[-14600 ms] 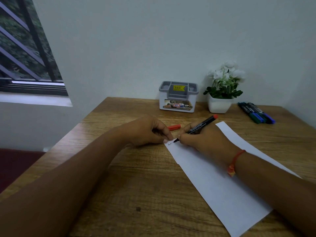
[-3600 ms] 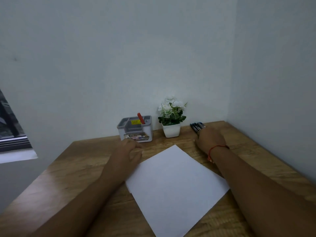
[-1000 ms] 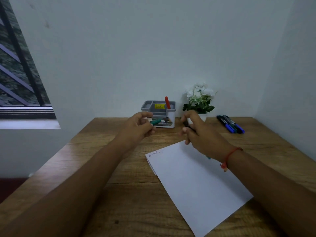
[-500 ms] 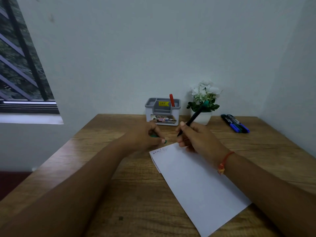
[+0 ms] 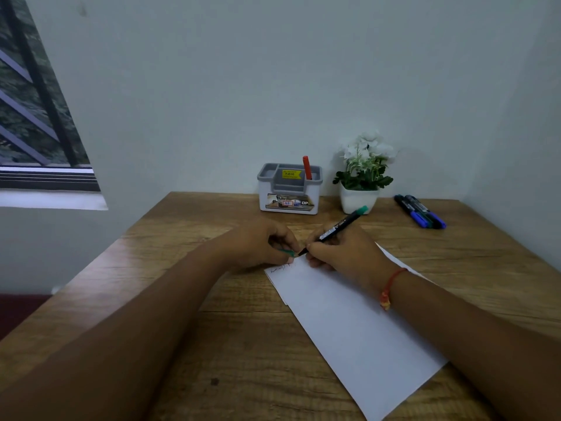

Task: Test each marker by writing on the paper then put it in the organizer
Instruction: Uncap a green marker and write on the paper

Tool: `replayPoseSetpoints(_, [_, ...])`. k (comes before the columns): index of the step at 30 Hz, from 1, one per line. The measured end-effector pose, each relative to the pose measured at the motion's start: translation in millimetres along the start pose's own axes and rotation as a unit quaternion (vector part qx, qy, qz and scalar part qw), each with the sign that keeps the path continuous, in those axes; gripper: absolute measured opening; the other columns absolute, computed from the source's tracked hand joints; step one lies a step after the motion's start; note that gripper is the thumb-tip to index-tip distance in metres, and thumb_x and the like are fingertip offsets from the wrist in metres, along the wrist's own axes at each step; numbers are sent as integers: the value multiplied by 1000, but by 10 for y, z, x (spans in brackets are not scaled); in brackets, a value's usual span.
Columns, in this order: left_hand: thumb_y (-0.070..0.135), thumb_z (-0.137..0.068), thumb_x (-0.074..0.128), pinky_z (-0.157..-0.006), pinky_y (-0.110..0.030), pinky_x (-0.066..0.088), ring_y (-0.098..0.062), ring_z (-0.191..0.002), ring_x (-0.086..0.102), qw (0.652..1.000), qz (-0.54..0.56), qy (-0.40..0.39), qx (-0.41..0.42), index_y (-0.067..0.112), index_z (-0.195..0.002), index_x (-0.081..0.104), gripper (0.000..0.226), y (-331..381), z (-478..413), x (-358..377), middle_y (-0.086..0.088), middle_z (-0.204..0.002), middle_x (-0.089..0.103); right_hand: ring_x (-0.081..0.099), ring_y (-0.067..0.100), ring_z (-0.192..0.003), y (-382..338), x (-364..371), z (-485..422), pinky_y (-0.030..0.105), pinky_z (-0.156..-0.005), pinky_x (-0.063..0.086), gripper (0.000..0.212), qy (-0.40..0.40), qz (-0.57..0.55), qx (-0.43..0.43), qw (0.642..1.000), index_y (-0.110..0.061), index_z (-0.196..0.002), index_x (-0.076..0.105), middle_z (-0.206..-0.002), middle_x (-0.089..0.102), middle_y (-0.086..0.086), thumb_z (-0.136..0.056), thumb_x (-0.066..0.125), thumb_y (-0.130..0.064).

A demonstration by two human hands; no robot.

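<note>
My right hand [image 5: 343,252] grips a black marker with a green end [image 5: 340,226], its tip down at the top left corner of the white paper [image 5: 349,323]. Small scribbles show at that corner. My left hand [image 5: 261,246] rests on the table beside the paper's corner and holds the marker's green cap [image 5: 287,252] between its fingers. The grey and white organizer [image 5: 289,189] stands at the back by the wall with a red marker [image 5: 307,168] upright in it. Several markers with blue and dark caps [image 5: 420,211] lie at the back right.
A white pot of white flowers [image 5: 362,174] stands right of the organizer. The wooden table [image 5: 188,268] meets walls at the back and right. A barred window [image 5: 33,117] is on the left.
My right hand has lowered the green marker so its tip reaches the paper's corner. My left hand with the cap has settled on the table beside the paper. The view has tilted down.
</note>
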State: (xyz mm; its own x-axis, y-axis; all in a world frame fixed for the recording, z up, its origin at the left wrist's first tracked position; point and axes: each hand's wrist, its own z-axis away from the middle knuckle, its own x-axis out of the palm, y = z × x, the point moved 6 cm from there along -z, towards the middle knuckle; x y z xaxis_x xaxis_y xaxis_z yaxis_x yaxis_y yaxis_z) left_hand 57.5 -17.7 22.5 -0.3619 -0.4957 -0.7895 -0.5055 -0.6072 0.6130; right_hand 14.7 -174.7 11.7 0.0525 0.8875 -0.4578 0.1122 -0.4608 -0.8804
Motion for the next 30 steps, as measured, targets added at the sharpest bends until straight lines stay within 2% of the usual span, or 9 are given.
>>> replayPoseSetpoints(7, [22,-84,72,-74,-13,42,0,-92,59,1000,-19,-12,-7,31,-104,71,22,-16,-11,15,18,-102,68,72,16,-67,0,-24,2,32,-68,59,8,6,11,-6,1000,-6,-81,73,-71,76,9,-82,68,-12])
replayPoseSetpoints(12, [21,-85,70,-76,-13,43,-2,-94,59,1000,-19,-16,-7,30,-104,71,22,-4,-13,21,16,-104,68,69,16,-66,-25,-11,-4,40,-73,61,10,0,41,-13,999,-6,-80,73,-72,75,9,-80,67,-14])
replayPoseSetpoints(14, [20,-85,70,-78,-14,44,-2,-95,59,1000,-18,-19,-9,30,-105,71,22,-8,-14,21,16,-105,67,68,22,-65,-39,-2,-9,43,-74,60,15,-11,61,-14,998,-3,-77,72,-73,74,12,-81,65,-16])
replayPoseSetpoints(16, [21,-85,70,-79,-14,44,-2,-95,59,1000,-17,-19,-9,30,-104,71,22,-12,-11,20,16,-105,67,72,28,-73,-33,-15,-16,44,-77,60,18,-6,63,-11,998,-3,-75,72,-72,75,11,-80,65,-18])
replayPoseSetpoints(19, [21,-85,70,-78,-13,44,-2,-96,59,1000,-18,-17,-7,29,-105,72,21,-7,-8,20,15,-106,68,71,21,-68,-4,-35,-27,42,-75,61,13,15,52,-2,999,-8,-76,73,-69,75,7,-79,66,-18])
replayPoseSetpoints(22, [21,-85,70,-84,-19,48,-4,-97,59,1000,-13,-19,-7,30,-104,72,21,0,-12,20,15,-106,68,66,11,-62,-16,-9,-22,37,-70,59,9,8,56,-2,998,-10,-75,72,-66,74,6,-78,67,-16])
replayPoseSetpoints(24, [21,-85,70,-86,-21,49,-4,-97,59,1000,-15,-22,-9,31,-103,72,21,-8,-14,23,16,-105,67,67,15,-64,-26,-3,-22,39,-73,61,11,4,60,-4,998,-6,-78,72,-70,74,9,-79,67,-16])
replayPoseSetpoints(27, [20,-85,70,-81,-15,47,-2,-96,60,1000,-9,-19,-4,29,-104,72,21,-12,-3,24,15,-105,68,72,25,-76,-27,-26,-28,45,-79,61,14,17,81,-9,997,-8,-78,73,-73,75,9,-79,67,-21])
replayPoseSetpoints(30, [18,-85,70,-83,-15,46,-2,-96,60,1000,-5,-17,0,27,-104,72,20,-7,4,23,15,-105,68,72,25,-78,-22,-26,-34,47,-80,61,15,20,87,-14,996,-9,-78,73,-73,75,8,-78,67,-22])
